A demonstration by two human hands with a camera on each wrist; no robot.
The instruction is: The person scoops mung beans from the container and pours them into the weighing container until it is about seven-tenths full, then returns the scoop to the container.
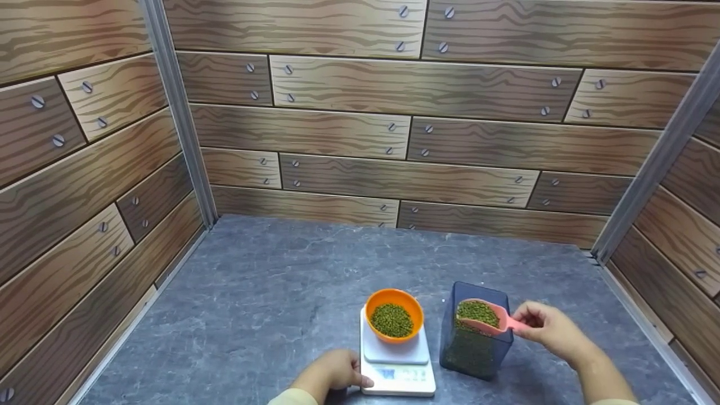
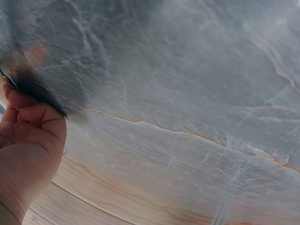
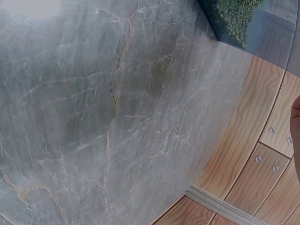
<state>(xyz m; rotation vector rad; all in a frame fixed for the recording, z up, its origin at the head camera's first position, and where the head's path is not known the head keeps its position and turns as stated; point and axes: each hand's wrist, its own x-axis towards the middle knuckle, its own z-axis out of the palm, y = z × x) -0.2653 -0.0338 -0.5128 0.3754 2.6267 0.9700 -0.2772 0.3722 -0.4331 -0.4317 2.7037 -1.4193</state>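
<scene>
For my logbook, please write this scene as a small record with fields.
left hand: thumb on near left corner of scale
right hand: holds scoop by its handle
scoop: pink, loaded with green beans, at mouth of box
box: dark, see-through, beans inside, right of scale
bowl: orange, beans inside, on scale
scale: white, reading too blurred

And there's the grey marbled tabletop (image 3: 70, 117) filling most of the view! Up in the right corner, green grains (image 3: 234, 16) show through a bluish container (image 3: 269, 40); below, wood-grain panels (image 3: 234, 136), a metal strip (image 3: 225, 205), and a sliver of right hand (image 3: 296, 136).
</scene>
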